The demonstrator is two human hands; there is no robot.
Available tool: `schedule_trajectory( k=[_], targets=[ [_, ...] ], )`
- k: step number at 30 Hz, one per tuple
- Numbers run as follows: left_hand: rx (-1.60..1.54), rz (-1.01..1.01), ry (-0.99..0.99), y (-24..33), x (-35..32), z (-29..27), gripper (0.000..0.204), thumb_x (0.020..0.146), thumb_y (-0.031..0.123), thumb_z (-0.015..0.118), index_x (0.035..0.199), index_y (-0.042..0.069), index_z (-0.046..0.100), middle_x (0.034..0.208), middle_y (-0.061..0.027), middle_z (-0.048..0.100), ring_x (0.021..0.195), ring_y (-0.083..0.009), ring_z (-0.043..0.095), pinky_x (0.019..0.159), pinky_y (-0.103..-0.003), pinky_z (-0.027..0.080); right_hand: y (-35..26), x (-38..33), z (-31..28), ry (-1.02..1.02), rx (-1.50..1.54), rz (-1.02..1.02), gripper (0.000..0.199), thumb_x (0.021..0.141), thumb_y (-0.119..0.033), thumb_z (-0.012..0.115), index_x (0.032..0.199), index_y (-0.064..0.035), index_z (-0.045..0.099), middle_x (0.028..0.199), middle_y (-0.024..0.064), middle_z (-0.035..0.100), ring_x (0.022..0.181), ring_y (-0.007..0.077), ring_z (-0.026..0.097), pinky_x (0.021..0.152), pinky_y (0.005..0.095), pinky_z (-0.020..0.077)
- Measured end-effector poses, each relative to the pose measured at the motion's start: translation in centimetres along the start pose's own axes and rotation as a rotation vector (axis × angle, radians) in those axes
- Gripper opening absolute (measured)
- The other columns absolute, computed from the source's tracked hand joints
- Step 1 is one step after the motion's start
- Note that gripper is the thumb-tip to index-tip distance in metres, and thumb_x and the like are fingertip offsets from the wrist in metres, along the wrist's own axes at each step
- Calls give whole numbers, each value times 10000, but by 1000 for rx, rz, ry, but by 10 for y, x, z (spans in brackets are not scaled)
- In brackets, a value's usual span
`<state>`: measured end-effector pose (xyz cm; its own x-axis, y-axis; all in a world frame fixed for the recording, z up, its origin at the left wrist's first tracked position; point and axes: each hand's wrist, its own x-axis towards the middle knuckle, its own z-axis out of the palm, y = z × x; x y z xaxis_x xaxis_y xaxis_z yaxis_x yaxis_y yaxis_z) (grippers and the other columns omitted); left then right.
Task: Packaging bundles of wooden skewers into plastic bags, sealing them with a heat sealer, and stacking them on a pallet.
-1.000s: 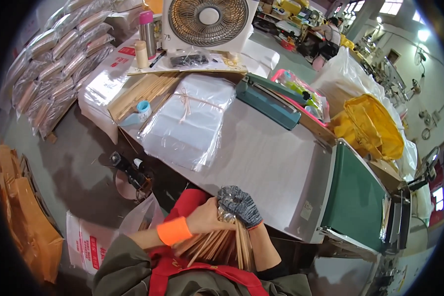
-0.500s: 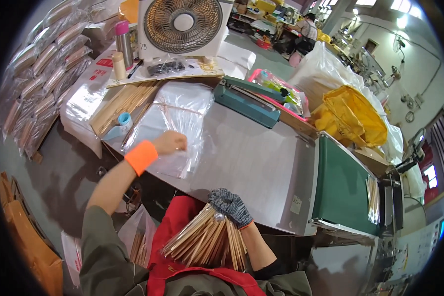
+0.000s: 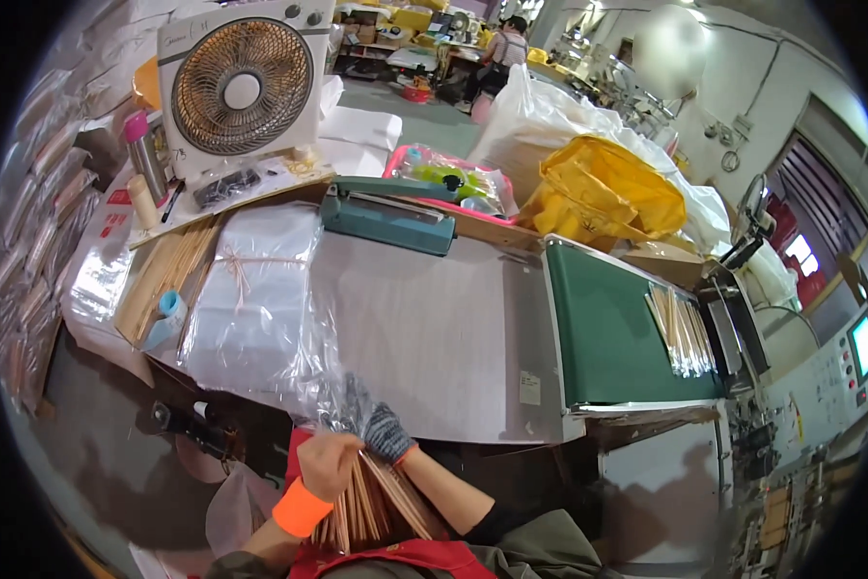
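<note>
On my lap, against a red apron, a bundle of thin wooden sticks (image 3: 361,507) fans out downward. My right hand (image 3: 387,432), in a grey knitted glove, closes round the upper end of the sticks; clear film partly covers its fingers. My left hand (image 3: 328,465), bare with an orange wristband, is pinched closed beside the sticks at the edge of a clear plastic bag (image 3: 330,381). That bag stretches from the table's front edge down to both hands. Behind it lies a tied stack of clear bags (image 3: 250,289).
A blue-green bag sealer (image 3: 390,220) stands at the back of the grey table (image 3: 424,338). To the right, more sticks (image 3: 680,328) lie on a green conveyor belt (image 3: 598,328). A box fan (image 3: 241,92), a flask (image 3: 144,145) and a tape roll (image 3: 170,304) are left. A person (image 3: 506,53) works far off.
My left hand has come from the bag stack down to the sticks, and a clear bag now reaches to my hands. The view has turned right; more sticks show on the belt.
</note>
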<state>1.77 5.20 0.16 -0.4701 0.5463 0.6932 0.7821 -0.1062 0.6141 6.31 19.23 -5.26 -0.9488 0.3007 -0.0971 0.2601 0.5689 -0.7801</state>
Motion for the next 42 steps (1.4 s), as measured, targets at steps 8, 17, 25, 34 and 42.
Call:
schedule_trajectory(
  k=[8, 17, 25, 34, 42],
  targets=[
    [79, 134, -389, 22, -46, -30, 161, 672, 152, 745, 725, 116, 597, 633, -35, 514, 590, -230, 528, 526, -354, 408, -22, -152, -4, 227, 274, 127, 901, 765, -314, 721, 1409, -59, 144, 1199, 197, 520, 1029, 301, 572, 805, 380, 503],
    [-712, -1001, 193, -53, -73, 12, 248, 852, 22, 542, 1087, -7, 466, 994, -85, 559, 950, -170, 544, 857, -286, 446, 10, -174, 38, 183, 422, -37, 771, 813, -304, 678, 1406, -59, 249, 1365, 151, 411, 1209, 243, 451, 996, 346, 379],
    [-144, -573, 50, -7, -76, -6, 64, 781, -39, 551, 821, 0, 581, 825, -105, 614, 766, -212, 614, 688, -301, 491, 26, -132, -11, 457, -329, -184, 467, 657, -46, 597, 1123, -53, 562, 1074, 148, 579, 926, 333, 587, 777, 403, 504],
    [-28, 106, -691, -18, -125, -69, 101, 678, 77, 606, 767, 73, 558, 751, -98, 573, 703, -290, 583, 629, -376, 481, 50, -179, 17, -134, -240, -540, 201, 771, -100, 498, 938, -53, 599, 925, 141, 605, 811, 320, 604, 682, 385, 514],
    [-263, -284, -6, 32, 107, -36, 118, 894, 40, 480, 952, -11, 569, 779, -160, 613, 691, -254, 617, 636, -294, 490, -70, -71, -153, 704, -172, -404, 202, 746, 45, 489, 919, -36, 553, 845, 154, 568, 754, 351, 574, 654, 407, 464]
  ],
)
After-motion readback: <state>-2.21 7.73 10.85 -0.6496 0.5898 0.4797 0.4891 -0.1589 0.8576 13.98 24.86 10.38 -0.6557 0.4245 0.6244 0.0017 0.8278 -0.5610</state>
